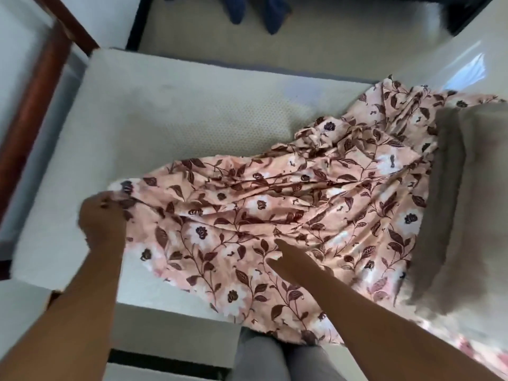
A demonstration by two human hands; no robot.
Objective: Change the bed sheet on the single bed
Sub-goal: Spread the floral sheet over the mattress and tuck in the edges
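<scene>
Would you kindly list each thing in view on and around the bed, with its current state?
floral sheet: bunched and wrinkled, spread over only part of the mattress.
mattress: mostly bare.
left hand: grips the sheet's edge.
right hand: fingers straight, lying on the sheet.
grey pillow: lying at the right end of the bed, over the sheet.

Bed sheet: peach-pink ground, printed with white blossoms with dark purple centres and trailing maroon-brown leaves and vines. Mattress: off-white, its top covered in a fine pattern of small dots; bed frame: reddish-brown wood. Blanket: plain grey-beige; floor: pale cream; trousers: light grey; pair of blurred items on the floor: dark blue.
</scene>
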